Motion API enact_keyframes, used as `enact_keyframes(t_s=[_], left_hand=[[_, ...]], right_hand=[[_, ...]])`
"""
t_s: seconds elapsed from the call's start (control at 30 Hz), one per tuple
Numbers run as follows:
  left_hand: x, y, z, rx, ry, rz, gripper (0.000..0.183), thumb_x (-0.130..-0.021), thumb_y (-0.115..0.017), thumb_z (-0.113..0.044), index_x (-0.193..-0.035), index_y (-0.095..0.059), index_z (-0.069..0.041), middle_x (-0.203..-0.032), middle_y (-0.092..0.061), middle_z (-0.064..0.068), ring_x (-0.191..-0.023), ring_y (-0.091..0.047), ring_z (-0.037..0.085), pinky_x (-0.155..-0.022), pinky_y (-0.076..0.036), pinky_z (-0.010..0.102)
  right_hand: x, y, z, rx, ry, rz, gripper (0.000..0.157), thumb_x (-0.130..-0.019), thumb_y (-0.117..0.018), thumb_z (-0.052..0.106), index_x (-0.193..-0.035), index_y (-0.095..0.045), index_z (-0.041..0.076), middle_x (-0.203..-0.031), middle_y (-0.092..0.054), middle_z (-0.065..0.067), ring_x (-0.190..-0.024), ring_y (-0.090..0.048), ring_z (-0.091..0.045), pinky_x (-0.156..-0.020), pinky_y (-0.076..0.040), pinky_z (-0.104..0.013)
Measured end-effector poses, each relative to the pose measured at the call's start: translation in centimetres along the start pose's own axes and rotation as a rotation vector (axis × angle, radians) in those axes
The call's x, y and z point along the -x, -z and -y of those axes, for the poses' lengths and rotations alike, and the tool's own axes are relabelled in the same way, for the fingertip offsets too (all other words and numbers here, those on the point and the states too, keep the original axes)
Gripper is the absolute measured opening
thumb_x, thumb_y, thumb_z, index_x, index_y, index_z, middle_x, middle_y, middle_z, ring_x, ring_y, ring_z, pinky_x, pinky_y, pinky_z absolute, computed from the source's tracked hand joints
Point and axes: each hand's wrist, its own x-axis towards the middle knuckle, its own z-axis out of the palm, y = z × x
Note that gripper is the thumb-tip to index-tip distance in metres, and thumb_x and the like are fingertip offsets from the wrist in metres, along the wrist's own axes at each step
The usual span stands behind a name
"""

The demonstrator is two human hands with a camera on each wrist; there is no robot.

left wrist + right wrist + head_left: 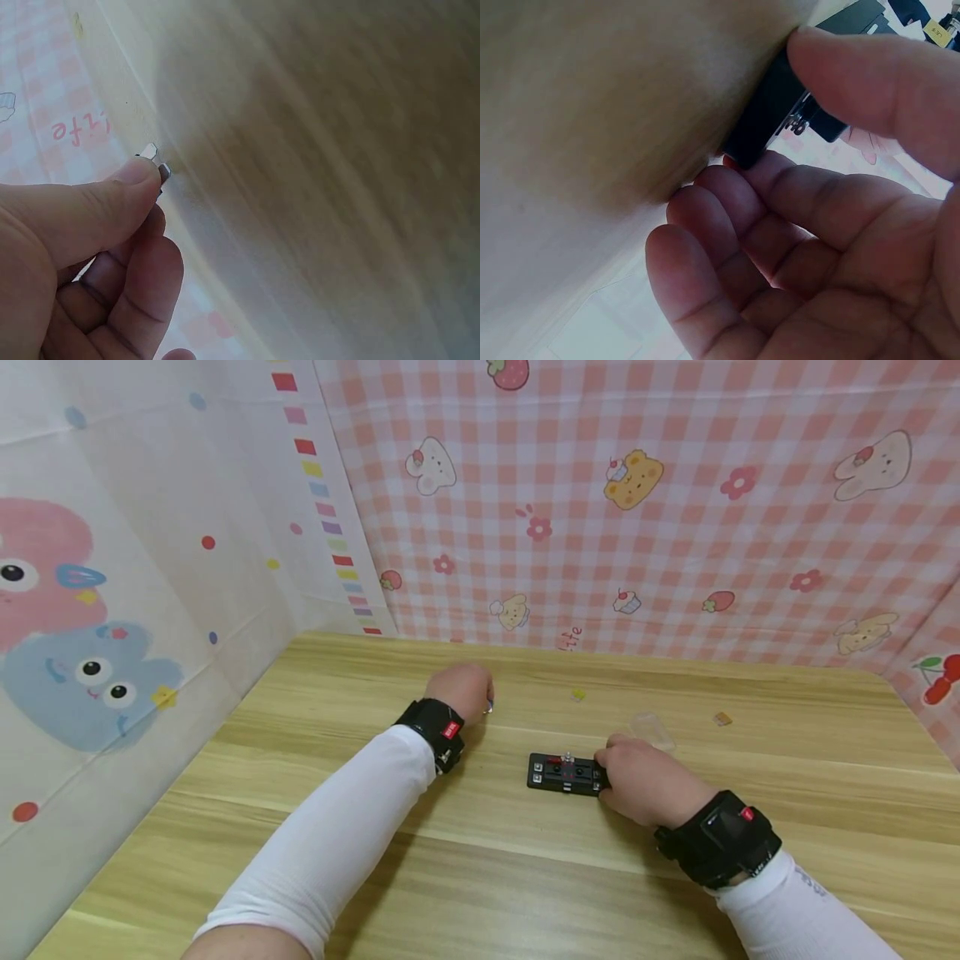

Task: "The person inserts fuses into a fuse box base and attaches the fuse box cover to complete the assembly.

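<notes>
My left hand (460,691) pinches a small blade fuse (152,153) between thumb and forefinger, above the far left part of the table. Two metal prongs stick out past the fingertips, and a bit of blue shows in the head view. A black fuse block (564,774) with metal screw terminals lies flat on the table. Its right end is gripped by my right hand (647,779), thumb on the near side and fingers on the far side. In the right wrist view the block's dark end (759,112) sits between thumb and forefinger.
Beyond the block lie a yellow blade fuse (577,695) and an orange one (722,718). A clear plastic cover (653,731) rests just behind my right hand. Patterned cloth (570,552) hangs along the back and left edges of the wooden table (487,877).
</notes>
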Motion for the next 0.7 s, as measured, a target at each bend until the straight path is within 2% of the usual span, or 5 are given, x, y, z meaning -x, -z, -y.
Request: enact_keyframes(t_s=[0.33, 0.7], left_hand=[[0.10, -0.16, 0.52, 0.049, -0.001, 0.010, 0.005, -0.080, -0.072, -0.019, -0.076, -0.069, -0.021, -0.076, -0.061, -0.009, -0.067, -0.053, 0.010, -0.058, -0.045, 0.029], [0.77, -0.09, 0.36, 0.100, -0.016, -0.037, 0.010, -0.083, -0.069, -0.021, -0.074, -0.065, -0.021, -0.073, -0.060, -0.009, -0.067, -0.052, 0.010, -0.059, -0.044, 0.030]], right_hand=[[-0.10, 0.02, 0.02, -0.002, -0.011, 0.014, 0.027, -0.075, -0.075, 0.017, -0.096, -0.066, 0.003, -0.081, -0.051, -0.001, -0.069, -0.045, -0.015, -0.062, -0.043, -0.030], [-0.07, 0.14, 0.04, -0.009, -0.015, 0.016, 0.027, -0.075, -0.075, 0.017, -0.096, -0.066, 0.003, -0.081, -0.051, -0.002, -0.070, -0.045, -0.015, -0.062, -0.043, -0.030]])
